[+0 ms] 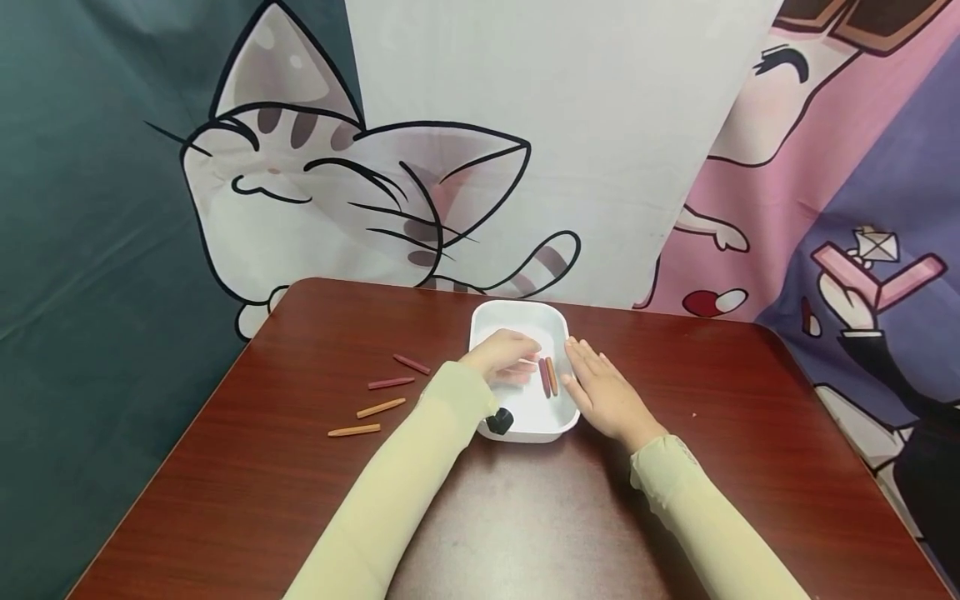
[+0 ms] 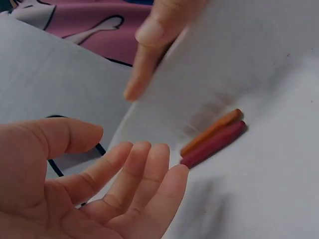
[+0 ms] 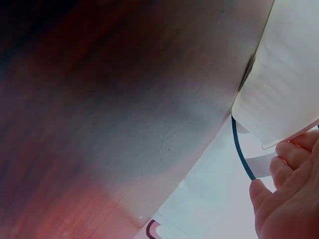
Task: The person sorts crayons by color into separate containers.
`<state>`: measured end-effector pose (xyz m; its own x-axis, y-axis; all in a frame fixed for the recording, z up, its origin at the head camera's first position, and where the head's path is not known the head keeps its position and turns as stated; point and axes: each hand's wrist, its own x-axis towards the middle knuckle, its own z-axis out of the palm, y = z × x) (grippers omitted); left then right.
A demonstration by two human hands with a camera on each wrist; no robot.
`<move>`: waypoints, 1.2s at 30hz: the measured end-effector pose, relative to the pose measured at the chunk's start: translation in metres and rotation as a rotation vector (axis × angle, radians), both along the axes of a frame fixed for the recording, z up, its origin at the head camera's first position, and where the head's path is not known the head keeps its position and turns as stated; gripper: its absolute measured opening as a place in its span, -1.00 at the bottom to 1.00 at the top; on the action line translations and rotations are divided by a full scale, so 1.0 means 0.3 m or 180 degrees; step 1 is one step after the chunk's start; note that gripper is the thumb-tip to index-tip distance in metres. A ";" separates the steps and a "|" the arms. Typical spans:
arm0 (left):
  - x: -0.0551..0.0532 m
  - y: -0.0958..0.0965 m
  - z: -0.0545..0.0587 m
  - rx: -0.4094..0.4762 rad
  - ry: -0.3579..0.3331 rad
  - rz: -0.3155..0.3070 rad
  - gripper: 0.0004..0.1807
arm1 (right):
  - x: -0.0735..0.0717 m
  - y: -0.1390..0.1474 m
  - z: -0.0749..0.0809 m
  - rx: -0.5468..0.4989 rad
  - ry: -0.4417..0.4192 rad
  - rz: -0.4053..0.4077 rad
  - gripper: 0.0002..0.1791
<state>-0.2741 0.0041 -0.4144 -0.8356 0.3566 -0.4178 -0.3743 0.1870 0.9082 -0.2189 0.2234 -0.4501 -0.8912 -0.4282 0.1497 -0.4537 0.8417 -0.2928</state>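
Observation:
A white plastic tray (image 1: 525, 427) sits on the table with two crayons inside it. One is an orange crayon (image 2: 212, 133), the other a dark red crayon (image 2: 214, 145), and they lie side by side on the tray's floor. My left hand (image 1: 510, 354) hovers within the tray beside them, palm up and fingers loosely bent; nothing is between its fingers. On the opposite side, my right hand (image 1: 606, 396) rests against the tray's right rim with its fingers straight. In the right wrist view, the fingers touch the tray's outer wall (image 3: 284, 94).
Several more crayons lie spread out left of the tray: two dark red crayons (image 1: 391, 383) and two orange crayons (image 1: 354, 431). The brown table (image 1: 247, 467) ends at a back edge just behind the tray. A printed cat curtain (image 1: 465, 67) hangs beyond it.

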 end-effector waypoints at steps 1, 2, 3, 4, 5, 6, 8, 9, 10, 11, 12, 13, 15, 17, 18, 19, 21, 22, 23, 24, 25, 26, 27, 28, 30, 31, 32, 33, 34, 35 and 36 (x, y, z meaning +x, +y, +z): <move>0.005 -0.002 0.011 0.0006 0.0073 -0.0053 -0.58 | -0.001 0.000 -0.002 0.0006 0.0009 0.0003 -0.29; 0.010 -0.004 0.022 0.0026 0.0146 -0.0098 -0.58 | -0.001 0.001 -0.003 0.0015 0.0010 0.0006 -0.29; 0.016 -0.007 0.034 0.0036 0.0224 -0.0133 -0.59 | -0.001 0.001 -0.004 0.0023 0.0007 0.0004 -0.29; 0.021 -0.011 0.047 0.0046 0.0304 -0.0149 -0.59 | -0.001 0.001 -0.003 0.0032 0.0005 0.0004 -0.29; 0.027 -0.016 0.060 0.0047 0.0384 -0.0165 -0.60 | -0.001 0.001 -0.003 0.0035 -0.0006 -0.0001 -0.29; 0.033 -0.022 0.071 0.0058 0.0448 -0.0165 -0.61 | -0.001 0.001 -0.003 0.0041 -0.0013 -0.0004 -0.29; 0.044 -0.035 0.094 0.0050 0.0599 -0.0142 -0.63 | -0.001 0.002 0.000 0.0050 -0.0033 -0.0018 -0.28; 0.050 -0.044 0.106 0.0020 0.0689 -0.0132 -0.63 | -0.001 0.002 0.000 0.0046 -0.0034 -0.0021 -0.28; 0.056 -0.054 0.115 -0.0002 0.0796 -0.0127 -0.63 | -0.001 0.003 0.000 0.0044 -0.0031 -0.0020 -0.28; 0.064 -0.066 0.126 -0.0022 0.0916 -0.0125 -0.64 | 0.000 0.003 0.000 0.0040 -0.0028 -0.0022 -0.28; 0.071 -0.079 0.134 -0.0035 0.1039 -0.0116 -0.65 | 0.000 0.003 0.000 0.0043 -0.0020 -0.0021 -0.28; 0.079 -0.094 0.140 -0.0058 0.1168 -0.0102 -0.66 | 0.001 0.003 0.000 0.0039 -0.0024 -0.0024 -0.28; 0.096 -0.130 0.150 -0.0090 0.1431 -0.0061 -0.67 | 0.002 0.002 0.000 0.0037 -0.0039 -0.0028 -0.29; 0.112 -0.171 0.157 -0.0113 0.1688 0.0017 -0.69 | 0.002 0.001 0.001 0.0043 -0.0073 -0.0039 -0.28; 0.117 -0.193 0.157 -0.0151 0.1828 0.0063 -0.70 | 0.002 0.001 0.002 0.0049 -0.0086 -0.0040 -0.28; 0.122 -0.216 0.157 -0.0228 0.1974 0.0114 -0.71 | 0.002 0.000 0.002 0.0048 -0.0097 -0.0043 -0.28; 0.132 -0.262 0.154 -0.0457 0.2255 0.0206 -0.73 | 0.001 0.001 0.002 0.0059 -0.0092 -0.0037 -0.28; 0.134 -0.285 0.150 -0.0606 0.2388 0.0237 -0.74 | 0.001 0.000 0.002 0.0061 -0.0091 -0.0034 -0.28; 0.137 -0.307 0.146 -0.0765 0.2491 0.0257 -0.75 | 0.000 0.000 0.002 0.0063 -0.0091 -0.0031 -0.28; 0.140 -0.329 0.140 -0.0929 0.2577 0.0263 -0.76 | -0.001 0.000 0.001 0.0065 -0.0090 -0.0028 -0.27; 0.142 -0.350 0.134 -0.1084 0.2642 0.0249 -0.76 | -0.001 0.000 0.001 0.0067 -0.0089 -0.0025 -0.27; 0.144 -0.370 0.127 -0.1225 0.2693 0.0216 -0.76 | -0.001 0.000 0.000 0.0070 -0.0089 -0.0024 -0.27; 0.142 -0.389 0.119 -0.1341 0.2748 0.0165 -0.76 | -0.002 0.000 0.000 0.0067 -0.0094 -0.0023 -0.27; 0.141 -0.406 0.109 -0.1458 0.2796 0.0104 -0.76 | -0.002 0.000 0.000 0.0069 -0.0092 -0.0023 -0.27; 0.134 -0.437 0.089 -0.1651 0.2888 -0.0042 -0.74 | -0.001 0.001 0.001 0.0066 -0.0087 -0.0024 -0.27; 0.129 -0.449 0.077 -0.1742 0.2942 -0.0110 -0.73 | -0.001 0.002 0.002 0.0063 -0.0089 -0.0025 -0.27; 0.124 -0.460 0.066 -0.1825 0.2983 -0.0177 -0.73 | -0.001 0.002 0.003 0.0059 -0.0089 -0.0025 -0.27; 0.117 -0.471 0.054 -0.1895 0.2998 -0.0242 -0.72 | -0.001 0.003 0.003 0.0060 -0.0084 -0.0025 -0.27; 0.112 -0.481 0.044 -0.1977 0.2991 -0.0295 -0.72 | -0.001 0.003 0.002 0.0062 -0.0078 -0.0023 -0.27; 0.108 -0.490 0.035 -0.2077 0.2981 -0.0346 -0.71 | -0.001 0.003 0.002 0.0057 -0.0077 -0.0023 -0.27; 0.103 -0.499 0.027 -0.2199 0.2971 -0.0392 -0.71 | -0.001 0.003 0.001 0.0051 -0.0079 -0.0026 -0.27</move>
<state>-0.2432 -0.1457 -0.4063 -0.8964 0.3937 0.2038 0.4403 0.7375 0.5121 -0.2192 0.2243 -0.4498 -0.8980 -0.4232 0.1207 -0.4396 0.8499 -0.2905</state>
